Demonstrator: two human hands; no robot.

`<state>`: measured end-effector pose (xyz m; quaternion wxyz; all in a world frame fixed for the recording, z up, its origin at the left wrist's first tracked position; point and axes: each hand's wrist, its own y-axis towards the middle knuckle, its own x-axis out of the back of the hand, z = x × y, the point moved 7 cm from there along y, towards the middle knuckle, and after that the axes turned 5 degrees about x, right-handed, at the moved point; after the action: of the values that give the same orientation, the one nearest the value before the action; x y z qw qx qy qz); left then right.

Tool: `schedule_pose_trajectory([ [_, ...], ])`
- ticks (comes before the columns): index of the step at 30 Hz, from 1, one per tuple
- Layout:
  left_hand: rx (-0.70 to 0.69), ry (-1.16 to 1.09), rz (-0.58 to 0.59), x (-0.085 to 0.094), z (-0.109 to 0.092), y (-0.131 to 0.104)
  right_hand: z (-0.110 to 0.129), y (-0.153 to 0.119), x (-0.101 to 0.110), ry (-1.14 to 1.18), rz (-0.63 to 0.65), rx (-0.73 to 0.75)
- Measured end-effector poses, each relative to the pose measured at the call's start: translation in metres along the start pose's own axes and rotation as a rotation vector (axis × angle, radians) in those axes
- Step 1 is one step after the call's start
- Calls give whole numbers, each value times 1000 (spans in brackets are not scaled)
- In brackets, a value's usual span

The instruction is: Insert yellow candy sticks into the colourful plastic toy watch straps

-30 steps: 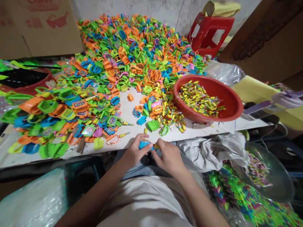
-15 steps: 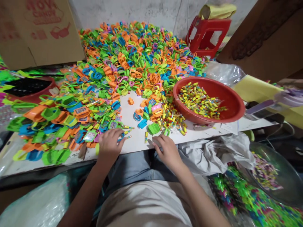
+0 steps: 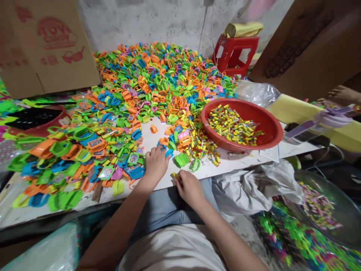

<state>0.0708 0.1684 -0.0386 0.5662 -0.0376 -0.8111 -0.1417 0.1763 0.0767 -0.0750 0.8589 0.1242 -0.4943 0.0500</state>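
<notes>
My left hand (image 3: 156, 163) reaches over the white tabletop (image 3: 165, 183), its fingertips on a blue plastic toy watch (image 3: 168, 153) beside an orange one. Close to the table's front edge, my right hand (image 3: 189, 187) is closed around a small yellow candy tube (image 3: 175, 175), mostly hidden by the fingers. A green toy watch (image 3: 182, 160) lies just beyond the right hand. Loose yellow candy tubes (image 3: 201, 141) are heaped left of a red basin (image 3: 242, 145), which holds many more of them.
A large heap of colourful toy watches (image 3: 158, 71) covers the back and left. Cardboard boxes (image 3: 56, 75) flank it. A red stool (image 3: 238, 52) stands at the back. Crumpled grey cloth (image 3: 254, 186) hangs at the front right; a person's hand (image 3: 344, 94) shows at far right.
My left hand has moved right and forward, from the candy tubes to the blue watch. My right hand has closed on the candy tube. The camera view has shifted slightly.
</notes>
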Motion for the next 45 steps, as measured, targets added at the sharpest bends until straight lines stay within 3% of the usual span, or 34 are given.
schedule_pose_trajectory([
  [5, 27, -225, 14, -13, -1, 15, -11, -18, 18, 351, -167, 34],
  [8, 24, -431, 106, -11, -3, -1, -18, -25, 35, 487, -273, -7],
  [11, 108, -875, 232, -6, -9, -26, -18, -26, 53, 556, -379, -27],
  [13, 148, -1106, 283, -1, -16, -41, -14, -24, 61, 573, -410, -11],
  [15, 180, -1190, 345, 3, -23, -53, -9, -21, 65, 571, -407, 15],
  [18, 234, -1161, 393, 8, -28, -61, 0, -20, 70, 543, -382, 52],
  [25, 239, -1006, 286, 29, -30, -65, 12, -25, 84, 553, -418, 91],
  [33, 144, -796, 249, 43, -25, -71, 26, -23, 83, 383, -290, 240],
  [38, 118, -752, 241, 46, -23, -70, 23, -25, 85, 464, -332, 178],
  [45, 50, -701, 212, 57, -30, -67, 34, -24, 72, 396, -267, 247],
])
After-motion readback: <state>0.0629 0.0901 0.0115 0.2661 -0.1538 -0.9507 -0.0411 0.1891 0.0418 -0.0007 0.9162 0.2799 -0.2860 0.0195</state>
